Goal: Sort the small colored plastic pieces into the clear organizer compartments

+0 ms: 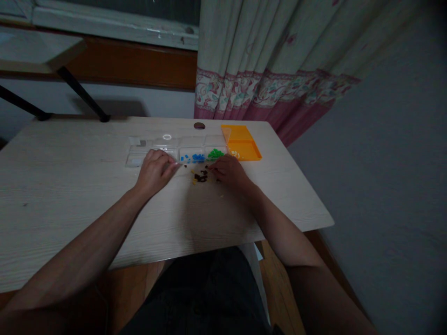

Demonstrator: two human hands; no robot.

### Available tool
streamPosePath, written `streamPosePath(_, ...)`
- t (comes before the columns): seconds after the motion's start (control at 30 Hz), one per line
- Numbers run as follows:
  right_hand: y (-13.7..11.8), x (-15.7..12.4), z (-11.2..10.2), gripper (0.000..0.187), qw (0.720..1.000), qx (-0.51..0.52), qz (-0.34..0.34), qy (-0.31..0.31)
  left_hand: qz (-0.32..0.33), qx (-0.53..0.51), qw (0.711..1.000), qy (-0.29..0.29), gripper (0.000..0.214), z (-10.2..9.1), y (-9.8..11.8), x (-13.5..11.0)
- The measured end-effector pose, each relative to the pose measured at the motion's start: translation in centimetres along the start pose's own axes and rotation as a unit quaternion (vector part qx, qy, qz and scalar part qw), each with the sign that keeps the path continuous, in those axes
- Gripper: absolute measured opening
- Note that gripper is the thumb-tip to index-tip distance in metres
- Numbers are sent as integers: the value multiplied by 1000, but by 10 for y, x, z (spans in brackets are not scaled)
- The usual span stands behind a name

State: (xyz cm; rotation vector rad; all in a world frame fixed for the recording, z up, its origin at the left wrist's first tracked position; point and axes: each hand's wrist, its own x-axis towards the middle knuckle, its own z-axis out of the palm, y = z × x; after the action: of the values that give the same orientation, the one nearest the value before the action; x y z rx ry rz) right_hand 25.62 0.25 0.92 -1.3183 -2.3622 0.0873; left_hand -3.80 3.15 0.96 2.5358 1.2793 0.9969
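Observation:
A clear compartment box (139,150) lies on the pale wooden table (70,186). One compartment holds blue beads (195,157), the one to its right green beads (215,154). A small loose pile of dark and yellow beads (200,176) lies on the table just in front of the box. My left hand (155,170) rests at the box's near edge with its fingers curled together. My right hand (228,170) lies beside the pile, its fingertips pinched at the pile's right edge; what they hold is too small to make out.
An orange lid (244,144) lies to the right of the box, with a few pale beads at its near left corner. A round cable hole (199,125) is at the table's far edge. A curtain hangs behind; a wall is on the right.

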Motion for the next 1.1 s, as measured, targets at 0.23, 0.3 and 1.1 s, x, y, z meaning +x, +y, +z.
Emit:
streamPosePath(0.23, -1, 0, 2, 18, 1000, -12, 6, 18, -104, 20, 991, 82, 22, -2, -20, 3)
streamPosePath(0.3, -8, 1, 6, 16, 1000, -15, -2, 26, -104, 26, 990, 86, 22, -1, -22, 3)
streamPosePath(1.1, -41, 12, 5, 16, 995, -88, 46, -24, -101, 54, 989, 95, 29, 3, -26, 3)
